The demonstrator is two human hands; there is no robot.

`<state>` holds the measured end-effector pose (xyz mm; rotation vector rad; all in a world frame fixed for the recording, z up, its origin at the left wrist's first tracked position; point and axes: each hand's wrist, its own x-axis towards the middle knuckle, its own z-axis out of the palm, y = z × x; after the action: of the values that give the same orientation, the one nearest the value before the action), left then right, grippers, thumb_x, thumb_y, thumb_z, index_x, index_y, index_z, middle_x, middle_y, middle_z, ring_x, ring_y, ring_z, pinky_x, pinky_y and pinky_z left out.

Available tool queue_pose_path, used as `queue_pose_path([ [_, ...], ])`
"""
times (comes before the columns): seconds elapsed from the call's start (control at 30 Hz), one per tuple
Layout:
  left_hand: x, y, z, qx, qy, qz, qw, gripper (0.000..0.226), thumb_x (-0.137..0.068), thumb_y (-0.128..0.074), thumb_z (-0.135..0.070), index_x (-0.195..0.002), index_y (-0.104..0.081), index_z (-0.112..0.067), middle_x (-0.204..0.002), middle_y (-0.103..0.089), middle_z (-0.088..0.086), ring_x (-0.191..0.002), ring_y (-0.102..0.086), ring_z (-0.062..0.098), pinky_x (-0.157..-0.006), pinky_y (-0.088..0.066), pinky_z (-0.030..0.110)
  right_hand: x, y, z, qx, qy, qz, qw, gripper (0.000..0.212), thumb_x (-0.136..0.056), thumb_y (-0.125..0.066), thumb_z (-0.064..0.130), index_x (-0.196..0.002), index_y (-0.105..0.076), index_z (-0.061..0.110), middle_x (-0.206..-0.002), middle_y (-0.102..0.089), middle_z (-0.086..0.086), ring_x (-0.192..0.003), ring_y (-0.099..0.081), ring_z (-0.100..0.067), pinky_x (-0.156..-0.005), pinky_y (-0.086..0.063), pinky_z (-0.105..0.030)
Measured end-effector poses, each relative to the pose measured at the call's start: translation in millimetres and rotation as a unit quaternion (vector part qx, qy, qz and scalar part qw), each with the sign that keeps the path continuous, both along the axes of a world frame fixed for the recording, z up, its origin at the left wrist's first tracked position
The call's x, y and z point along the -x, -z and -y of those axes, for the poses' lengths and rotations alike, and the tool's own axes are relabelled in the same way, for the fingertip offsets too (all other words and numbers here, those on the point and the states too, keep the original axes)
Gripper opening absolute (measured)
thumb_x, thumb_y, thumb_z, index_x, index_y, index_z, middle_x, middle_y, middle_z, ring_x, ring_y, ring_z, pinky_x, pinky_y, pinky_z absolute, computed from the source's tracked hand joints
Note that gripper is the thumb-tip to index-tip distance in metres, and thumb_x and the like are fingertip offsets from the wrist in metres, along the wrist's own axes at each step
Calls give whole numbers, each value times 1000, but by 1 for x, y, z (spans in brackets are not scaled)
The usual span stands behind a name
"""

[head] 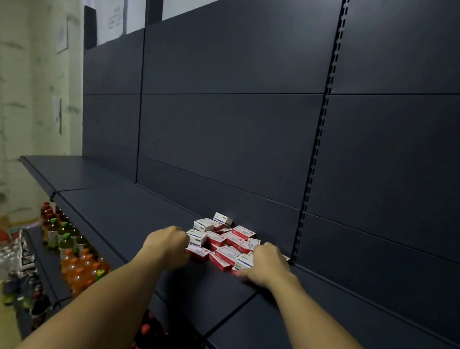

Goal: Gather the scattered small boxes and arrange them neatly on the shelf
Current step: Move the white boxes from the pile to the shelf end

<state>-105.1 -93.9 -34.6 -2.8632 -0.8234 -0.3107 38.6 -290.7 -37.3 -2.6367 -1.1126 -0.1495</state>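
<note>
Both bare forearms reached up from the bottom edge. At centre, the left hand (166,242) was curled against the boxes (224,243) heaped on the dark shelf (116,211); its grip couldn't be made out. The right hand (267,265) gripped one box.

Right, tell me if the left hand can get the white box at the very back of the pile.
Probably yes. The left hand is at the pile's left edge, and the white box sits on top at the back with nothing covering it; reaching over the other boxes should do.

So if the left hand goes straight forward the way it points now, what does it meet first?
Most likely the pile of small boxes. The left hand is already at the pile's left edge, apparently touching a white box; depth is unclear.
</note>
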Motion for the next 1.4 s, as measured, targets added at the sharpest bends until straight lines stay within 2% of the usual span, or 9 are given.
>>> queue_pose_path([
  [0.13,-5,0,-20,13,13,11,1000,21,-91,-54,-32,-102,-67,-19,-103,-60,0,-90,-63,20,-77,-57,35,-1,-1,-7,-1,23,2,1000,75,-73,-77,61,-126,-58,11,-128,-55,-7,-119,-52,-25,-95,-45,-34],
  [0.3,-20,1,-33,22,44,32,998,32,-92,-56,-19,-123,-62,-19,-122,-57,1,-109,-60,23,-86,-54,37,2,-1,-15,-10,35,27,999,56,-74,-80,49,-112,-63,12,-119,-58,-6,-109,-57,-23,-81,-46,-31],
  [0.5,-40,2,-56,38,67,46,996,41,-93,-58,-19,-133,-53,-18,-133,-53,2,-122,-53,23,-95,-52,39,-3,-9,-15,-123,-6,66,990,50,-79,-79,45,-115,-62,16,-114,-49,3,-113,-45,-16,-94,-44,-30],
  [0.63,-52,1,-65,43,85,24,995,54,-94,-61,-31,-144,-45,-20,-145,-47,1,-130,-49,21,-101,-50,41,-5,-19,-8,-180,-39,97,978,44,-80,-80,39,-114,-62,20,-111,-46,10,-108,-40,-7,-94,-42,-25],
  [0.97,-70,7,-74,27,146,-18,989,35,-89,-68,-41,-117,-59,-23,-122,-61,-2,-103,-59,17,-79,-50,30,-10,-18,3,-212,-17,171,962,41,-81,-80,28,-116,-62,17,-110,-46,9,-106,-40,-8,-92,-43,-23],
  [1.07,-71,4,-78,5,155,-30,987,42,-90,-68,-39,-126,-59,-19,-126,-56,0,-109,-57,18,-80,-49,30,-10,-18,3,-203,-14,179,963,40,-82,-79,28,-117,-61,17,-111,-46,9,-106,-40,-8,-95,-44,-24],
  [1.17,-72,-2,-79,-15,172,-23,985,44,-90,-68,-41,-125,-61,-17,-125,-54,1,-108,-55,18,-80,-50,30,-10,-17,4,-191,-12,188,963,40,-84,-77,29,-118,-60,18,-113,-46,9,-107,-39,-8,-96,-43,-24],
  [1.27,-70,-12,-76,-22,197,16,980,36,-91,-67,-35,-121,-64,-16,-122,-53,2,-109,-53,19,-89,-52,34,-10,-17,7,-179,1,199,964,42,-84,-76,30,-121,-59,18,-115,-46,8,-109,-40,-9,-97,-43,-25],
  [1.4,-73,-27,-55,-6,229,72,971,41,-88,-71,-32,-125,-63,-16,-121,-52,1,-109,-53,20,-90,-52,36,-4,-17,15,-174,27,206,963,54,-85,-75,30,-132,-55,15,-119,-46,5,-114,-39,-12,-100,-43,-27],
])
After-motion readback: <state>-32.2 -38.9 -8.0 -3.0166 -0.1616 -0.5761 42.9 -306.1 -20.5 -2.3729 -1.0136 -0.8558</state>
